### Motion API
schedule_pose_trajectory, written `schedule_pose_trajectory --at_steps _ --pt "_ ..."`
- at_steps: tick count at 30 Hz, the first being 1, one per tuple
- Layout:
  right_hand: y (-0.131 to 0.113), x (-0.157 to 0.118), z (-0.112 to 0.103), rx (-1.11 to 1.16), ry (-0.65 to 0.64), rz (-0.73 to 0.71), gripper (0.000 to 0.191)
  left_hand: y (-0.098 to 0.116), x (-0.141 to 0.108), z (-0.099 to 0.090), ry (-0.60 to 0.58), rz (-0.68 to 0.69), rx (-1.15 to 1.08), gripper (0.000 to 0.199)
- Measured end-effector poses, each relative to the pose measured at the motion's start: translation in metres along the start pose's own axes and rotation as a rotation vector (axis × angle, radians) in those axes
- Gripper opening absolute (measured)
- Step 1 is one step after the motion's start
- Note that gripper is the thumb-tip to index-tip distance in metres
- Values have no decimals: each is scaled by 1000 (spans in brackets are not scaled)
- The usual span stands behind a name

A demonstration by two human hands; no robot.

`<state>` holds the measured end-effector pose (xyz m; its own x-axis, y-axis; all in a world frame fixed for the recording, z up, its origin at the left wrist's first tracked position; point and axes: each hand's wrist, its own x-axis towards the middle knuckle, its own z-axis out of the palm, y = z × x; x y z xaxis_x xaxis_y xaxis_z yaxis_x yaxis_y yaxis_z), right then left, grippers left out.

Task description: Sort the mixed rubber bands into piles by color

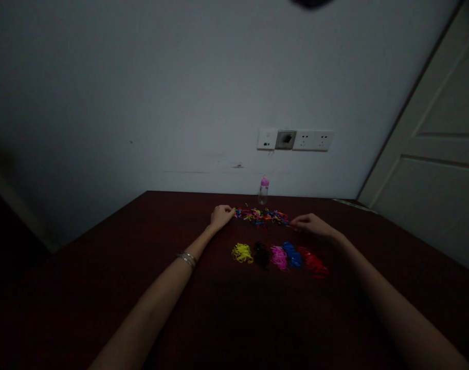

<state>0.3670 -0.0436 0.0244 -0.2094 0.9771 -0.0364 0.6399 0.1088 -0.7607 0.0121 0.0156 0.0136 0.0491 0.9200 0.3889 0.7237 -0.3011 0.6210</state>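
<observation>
A loose heap of mixed-colour rubber bands (259,216) lies across the far part of the table. At its left end is my left hand (221,216), fingers closed in a pinch by a yellow bit; what they grip is too small to make out. My right hand (311,225) is at the heap's right end, thumb and fingertips pinched together at its edge. Closer to me, sorted piles run in a row: yellow bands (242,253), black bands (262,255), pink bands (280,257), blue bands (292,255) and red bands (313,262).
Behind the heap a small clear bottle with a pink top (264,191) stands upright on the dark red table (203,318). A pale wall with a row of sockets (295,140) rises beyond the table. On the right is a panelled door (438,149).
</observation>
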Motion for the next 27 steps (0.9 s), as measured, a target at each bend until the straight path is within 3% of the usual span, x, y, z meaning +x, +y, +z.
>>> schedule_pose_trajectory --at_steps 6,10,14,20,27 --pt "38 -9 -8 98 375 87 41 28 -10 6 -315 273 176 25" --pt "47 -8 -6 62 436 101 39 43 -17 10 -415 403 302 29" --pt "48 -5 -1 -122 450 48 35 51 -22 7 -427 505 441 27" --pt "48 -5 2 -202 467 22 35 51 -22 5 -384 556 568 22" --pt "49 -5 2 -233 467 13 36 54 -21 1 -372 458 435 17"
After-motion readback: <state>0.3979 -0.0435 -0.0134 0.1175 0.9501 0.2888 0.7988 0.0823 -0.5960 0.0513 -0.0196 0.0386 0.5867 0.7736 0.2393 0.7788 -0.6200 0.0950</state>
